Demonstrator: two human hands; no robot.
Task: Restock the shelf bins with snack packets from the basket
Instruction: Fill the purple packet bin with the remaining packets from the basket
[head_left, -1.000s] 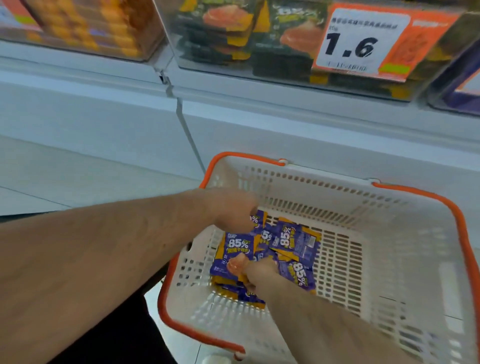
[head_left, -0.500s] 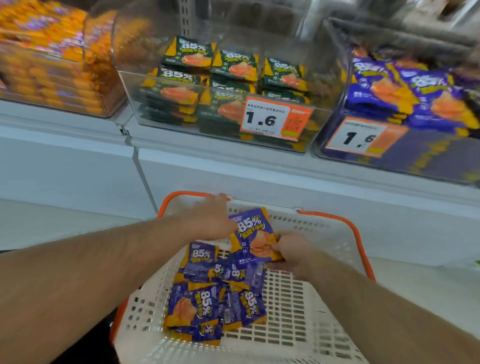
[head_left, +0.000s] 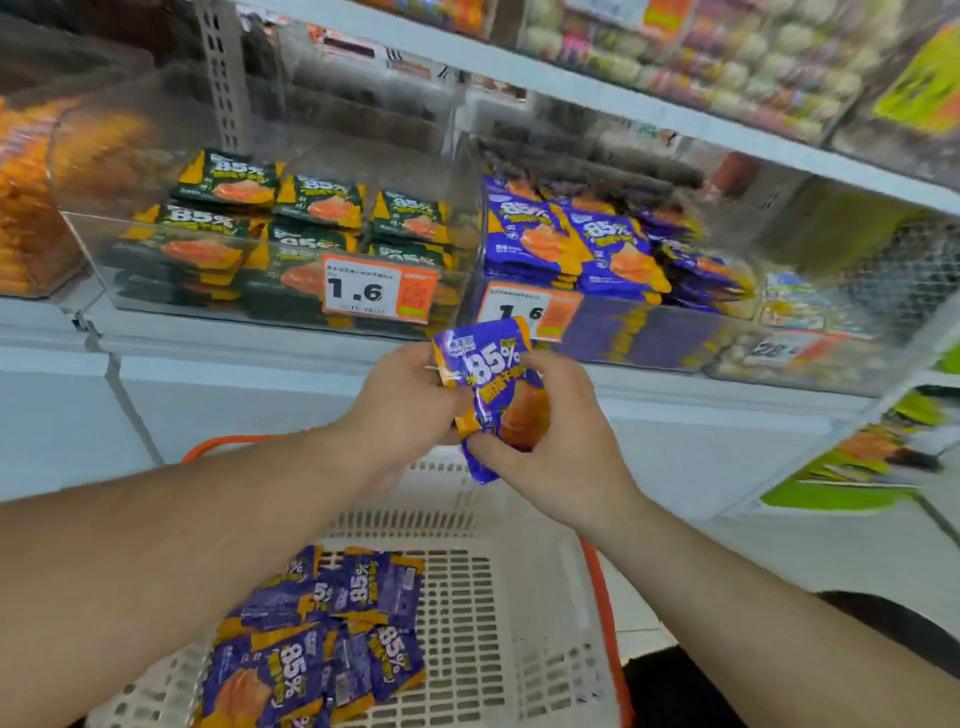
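Head view shows your purple packet (head_left: 491, 387) standing on end, long axis near upright, its "85%" print facing you, top toward the purple bin (head_left: 613, 291) just beyond your hands. Below your forearms lies the white basket (head_left: 524, 613) with more purple packets (head_left: 322, 639); shelves rise ahead. Your left hand (head_left: 402, 400) and right hand (head_left: 558, 441) both pinch it, fingers curled around its edges.

Both forearms were bare, no sleeves in view. Left hand (head_left: 402, 400) and right hand (head_left: 558, 447) wore no gloves, rings or watch. Dark fabric (head_left: 779, 670) at lower right, possibly trousers, too blurred to confirm.
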